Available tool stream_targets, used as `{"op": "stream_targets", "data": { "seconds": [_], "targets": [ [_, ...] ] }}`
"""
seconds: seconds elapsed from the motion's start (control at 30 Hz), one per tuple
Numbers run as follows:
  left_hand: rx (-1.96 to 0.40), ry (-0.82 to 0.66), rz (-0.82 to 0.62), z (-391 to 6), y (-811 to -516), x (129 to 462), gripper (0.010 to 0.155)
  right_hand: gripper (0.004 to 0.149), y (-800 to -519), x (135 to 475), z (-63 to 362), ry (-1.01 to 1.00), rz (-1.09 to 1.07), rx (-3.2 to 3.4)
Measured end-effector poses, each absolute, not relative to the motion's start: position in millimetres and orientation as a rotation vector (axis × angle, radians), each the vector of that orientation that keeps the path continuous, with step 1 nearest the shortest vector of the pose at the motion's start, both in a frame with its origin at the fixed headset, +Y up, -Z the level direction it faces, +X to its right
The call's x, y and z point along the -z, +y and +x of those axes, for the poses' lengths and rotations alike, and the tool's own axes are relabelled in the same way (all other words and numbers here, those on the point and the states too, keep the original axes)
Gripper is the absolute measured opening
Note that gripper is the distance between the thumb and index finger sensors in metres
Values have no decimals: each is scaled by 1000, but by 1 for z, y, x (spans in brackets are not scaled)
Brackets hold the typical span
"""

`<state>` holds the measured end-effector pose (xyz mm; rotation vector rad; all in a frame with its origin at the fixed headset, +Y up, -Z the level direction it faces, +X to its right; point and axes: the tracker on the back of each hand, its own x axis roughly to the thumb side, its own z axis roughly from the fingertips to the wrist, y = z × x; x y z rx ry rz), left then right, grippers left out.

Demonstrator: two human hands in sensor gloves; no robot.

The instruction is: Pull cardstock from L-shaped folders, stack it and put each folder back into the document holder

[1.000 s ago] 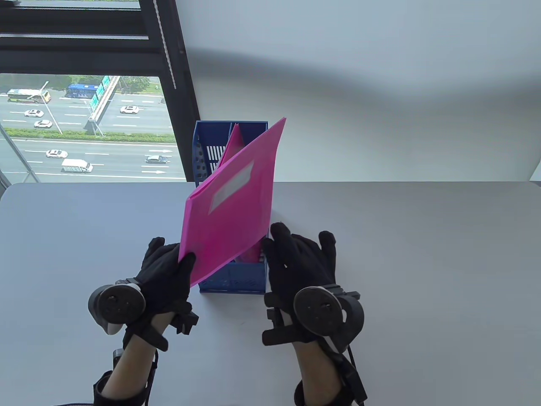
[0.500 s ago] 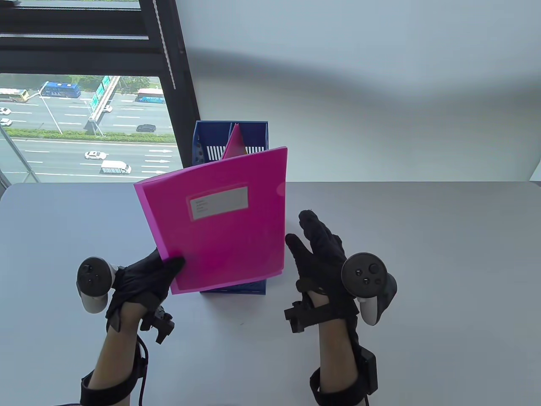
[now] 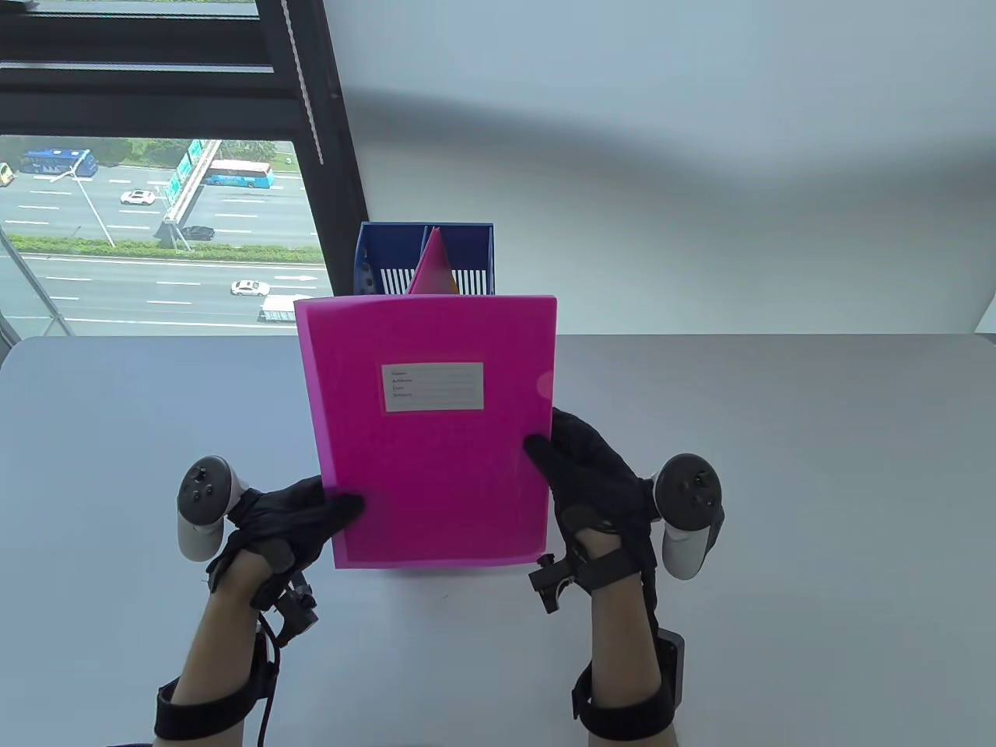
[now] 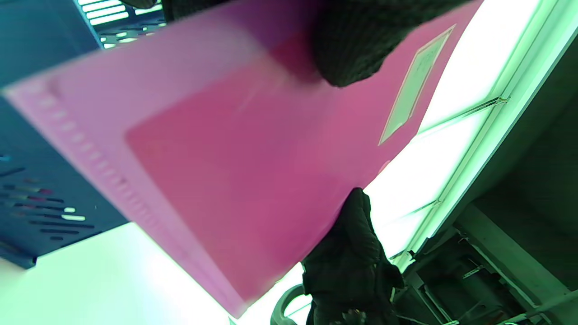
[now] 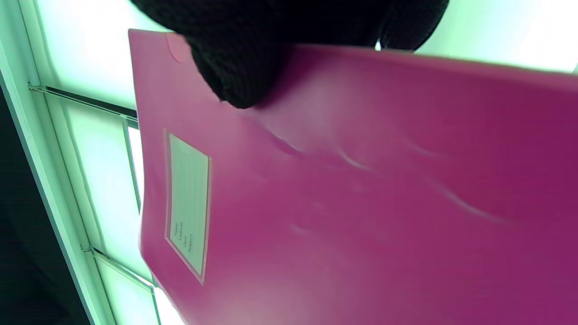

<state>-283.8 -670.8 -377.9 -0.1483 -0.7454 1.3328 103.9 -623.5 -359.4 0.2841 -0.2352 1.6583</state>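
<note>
— While the sheet is up, list item 1.
— Item 1: pink folder (image 3: 432,432), L-shaped type, held upright above the table (image 3: 817,482), front face toward the table camera, white label (image 3: 433,387) on the upper half. It hides most of item 2.
— Who holds it?
— 2 hands. Left hand (image 3: 292,517) pinches the lower left corner: thumb laid on the front face, other fingers behind the sheet. Right hand (image 3: 595,486) grips the right edge low down: thumb on the front, fingers hidden behind. The left wrist view shows a gloved thumb (image 4: 350,49) pressed on the pink face; the right wrist view shows the same for the right thumb (image 5: 237,67).
— Item 2?
— Blue document holder (image 3: 424,253), standing on the table behind the folder, slotted walls. Only its top shows in the table view.
— Contents?
— 1 second pink folder (image 3: 433,264), its corner poking up from the holder. A sliver of yellow beside it; I cannot tell what it is.
— Cardstock?
— Cannot tell whether item 1 contains any; the left wrist view shows a darker rectangle (image 4: 235,167) through the cover.
— Other?
— Window (image 3: 156,226) at far left, road and vehicles beyond.
</note>
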Motion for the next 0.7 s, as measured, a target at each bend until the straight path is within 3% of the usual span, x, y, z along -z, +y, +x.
{"op": "stream_targets", "data": {
  "seconds": [0.37, 0.53, 0.7],
  "targets": [
    [-1583, -680, -83, -298, -682, 382, 58, 41, -624, 361, 92, -239, 307, -1783],
    [-1611, -626, -50, -296, -690, 385, 45, 41, -628, 364, 81, -204, 326, -1810],
    [-1624, -593, -18, -300, -693, 387, 43, 49, -624, 359, 75, -266, 333, -1836]
  ]
}}
